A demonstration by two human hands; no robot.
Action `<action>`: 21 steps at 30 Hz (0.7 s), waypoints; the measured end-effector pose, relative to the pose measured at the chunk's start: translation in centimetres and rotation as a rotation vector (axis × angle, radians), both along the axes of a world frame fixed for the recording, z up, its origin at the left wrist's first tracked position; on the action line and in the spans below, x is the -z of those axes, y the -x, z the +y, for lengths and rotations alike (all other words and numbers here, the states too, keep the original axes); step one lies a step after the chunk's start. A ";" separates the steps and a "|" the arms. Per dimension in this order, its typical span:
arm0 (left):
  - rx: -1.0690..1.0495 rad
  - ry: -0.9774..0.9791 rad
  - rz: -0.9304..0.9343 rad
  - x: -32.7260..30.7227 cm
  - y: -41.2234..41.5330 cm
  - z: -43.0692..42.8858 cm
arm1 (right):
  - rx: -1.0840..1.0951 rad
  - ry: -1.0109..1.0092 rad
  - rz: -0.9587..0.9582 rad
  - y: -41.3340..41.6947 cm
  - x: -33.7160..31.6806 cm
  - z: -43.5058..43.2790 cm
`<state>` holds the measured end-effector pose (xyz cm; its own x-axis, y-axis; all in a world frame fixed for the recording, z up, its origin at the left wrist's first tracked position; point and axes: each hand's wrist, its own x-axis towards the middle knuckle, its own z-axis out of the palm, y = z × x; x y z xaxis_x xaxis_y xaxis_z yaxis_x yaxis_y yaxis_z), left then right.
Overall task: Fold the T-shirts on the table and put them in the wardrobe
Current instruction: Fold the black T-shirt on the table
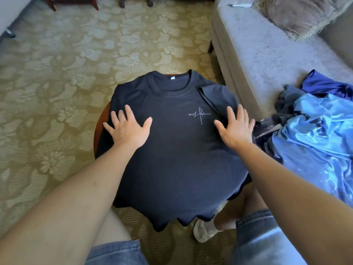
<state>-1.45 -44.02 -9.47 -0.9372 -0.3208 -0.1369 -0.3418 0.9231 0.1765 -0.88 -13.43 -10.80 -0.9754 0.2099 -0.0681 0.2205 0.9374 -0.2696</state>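
Navy T-shirt (pixel 177 150) lies face up over a small round wooden table (pixel 100 127), its collar at the far edge and its hem hanging off the near edge towards the person's knees. A thin white script logo (pixel 199 114) shows on the chest, and a small white label (pixel 172 78) sits inside the neck. The sleeve on the right side is folded in over the chest, and its edge runs as a diagonal line beside the logo.

The left hand (pixel 128 129) rests flat on the shirt near the table's left rim, fingers straight and spread, thumb pointing inward. The right hand (pixel 236 129) lies flat in the same way on the folded-in sleeve, fingers apart and straight. Neither hand grips any cloth; both press palm down.

To the right, a heap of clothes (pixel 313 134) in light blue, grey and deep blue is piled on the seat of a grey sofa (pixel 263 54), with a fringed cushion (pixel 298 14) farther back. A patterned beige carpet (pixel 57 73) covers the floor. The person wears denim shorts (pixel 256 236), and one foot in a pale shoe (pixel 204 231) shows beneath the hanging hem.
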 end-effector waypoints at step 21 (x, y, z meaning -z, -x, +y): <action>-0.231 -0.623 0.088 -2.7 -15.9 -7.0 | 0.383 0.692 0.160 -12.6 -2.0 3.8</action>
